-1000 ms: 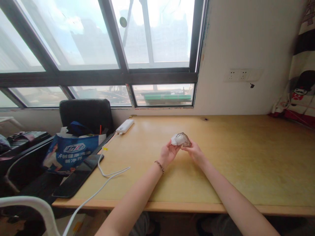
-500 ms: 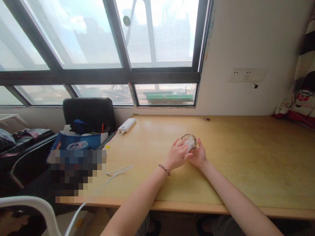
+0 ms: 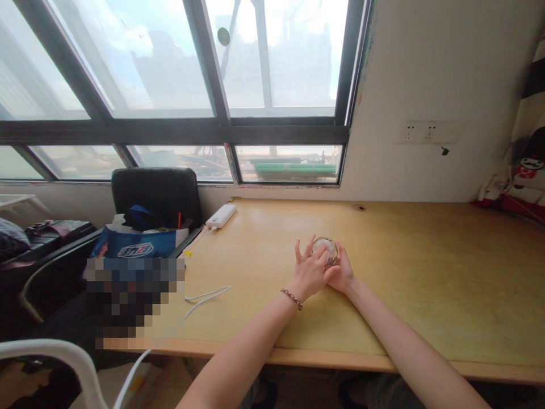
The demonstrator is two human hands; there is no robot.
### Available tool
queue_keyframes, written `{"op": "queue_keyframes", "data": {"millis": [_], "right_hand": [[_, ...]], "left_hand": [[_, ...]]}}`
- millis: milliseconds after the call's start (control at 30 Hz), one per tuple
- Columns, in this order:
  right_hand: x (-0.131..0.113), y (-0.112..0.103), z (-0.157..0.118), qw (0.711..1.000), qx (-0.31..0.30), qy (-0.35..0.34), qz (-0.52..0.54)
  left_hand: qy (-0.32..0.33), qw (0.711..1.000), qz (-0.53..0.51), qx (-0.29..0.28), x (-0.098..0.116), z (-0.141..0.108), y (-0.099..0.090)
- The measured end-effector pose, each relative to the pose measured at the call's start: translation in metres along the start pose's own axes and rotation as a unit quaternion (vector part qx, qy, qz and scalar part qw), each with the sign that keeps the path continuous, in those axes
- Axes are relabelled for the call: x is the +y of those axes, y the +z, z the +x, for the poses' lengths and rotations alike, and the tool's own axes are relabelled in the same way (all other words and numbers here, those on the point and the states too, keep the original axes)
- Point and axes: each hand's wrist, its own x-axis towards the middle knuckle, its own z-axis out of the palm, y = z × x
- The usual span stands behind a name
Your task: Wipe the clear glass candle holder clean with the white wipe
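Head view showed a small round bowl (image 3: 335, 254), seemingly clear glass with a ridged, brownish-tinted wall, held over the near middle of a smooth, yellowish wood-toned table (image 3: 426, 284). The right hand (image 3: 344, 270) was closed around its right side and underside, the thumb up along the wall. The left hand (image 3: 313, 274) lay palm down with fingers fanned; some reached into the bowl while others stood out past the rim, and whether they pinched the soft white wad (image 3: 322, 245) inside could not be told. A beaded or braided bracelet (image 3: 292, 299) circled the left wrist.

A glossy white block (image 3: 221, 216) with rounded corners sat by the table's left edge, a thin white cable (image 3: 208, 294) curving nearer the hands. Beyond that edge, a black chair (image 3: 157, 190) with a leathery back stood behind a shiny blue bag (image 3: 164, 240), whose oval emblem carried pale characters ending in what looked like "28".

Coarse blurred squares hid the bag's lower part and the table's left corner. The wad's outline was mostly lost beneath the fingers, and the bowl's base was out of sight. A white tube (image 3: 55, 347) and a patterned cloth (image 3: 530, 179) were cut off by the edges.
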Motion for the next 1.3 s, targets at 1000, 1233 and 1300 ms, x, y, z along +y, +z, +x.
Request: {"op": "queue_keyframes", "data": {"millis": [1000,1233,1300], "right_hand": [[0.002,-0.001,0.006,0.984,0.087,-0.116,-0.105],[-0.006,-0.004,0.005,0.897,0.193,-0.241,-0.317],[-0.012,-0.006,0.004,0.837,0.242,-0.283,-0.400]], "left_hand": [[0.001,0.999,-0.026,-0.029,-0.009,0.000,0.001],[-0.023,0.992,-0.114,-0.045,-0.011,0.002,0.000],[-0.043,0.985,-0.160,-0.047,-0.016,0.003,0.006]]}}
